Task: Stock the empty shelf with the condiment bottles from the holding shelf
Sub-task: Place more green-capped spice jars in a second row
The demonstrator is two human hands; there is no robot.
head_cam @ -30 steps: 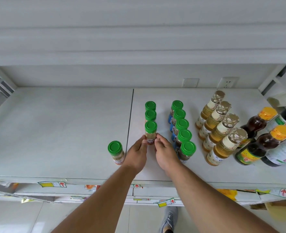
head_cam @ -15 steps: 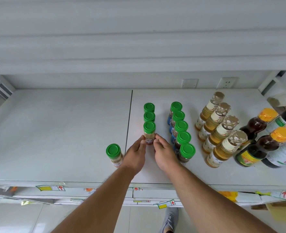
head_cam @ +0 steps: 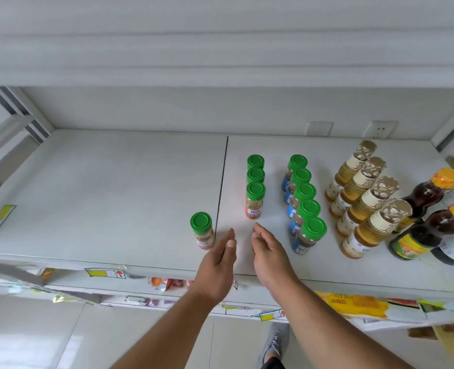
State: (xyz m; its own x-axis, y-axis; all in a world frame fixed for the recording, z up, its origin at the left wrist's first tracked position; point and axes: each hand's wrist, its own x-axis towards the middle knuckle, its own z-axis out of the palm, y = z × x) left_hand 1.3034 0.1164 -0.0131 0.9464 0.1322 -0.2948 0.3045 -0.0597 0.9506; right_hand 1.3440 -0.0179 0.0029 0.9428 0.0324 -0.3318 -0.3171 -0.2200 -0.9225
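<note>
On the white shelf (head_cam: 114, 195) stands a short row of three green-capped spice jars; the front one (head_cam: 254, 201) has an orange label. A lone green-capped jar (head_cam: 202, 230) stands left of the seam, near the front edge. My left hand (head_cam: 219, 265) hovers just right of that lone jar, fingers relaxed and holding nothing. My right hand (head_cam: 270, 251) is beside it, below the front jar and apart from it, also holding nothing.
Right of the short row stands a row of several green-capped jars with blue labels (head_cam: 310, 233). Further right are several tall amber bottles (head_cam: 372, 230) and dark sauce bottles with orange caps (head_cam: 428, 225). Lower shelf edges carry price tags.
Both hands let go of the front orange-labelled jar and drew back toward the shelf's front edge. The jar stays upright in its row.
</note>
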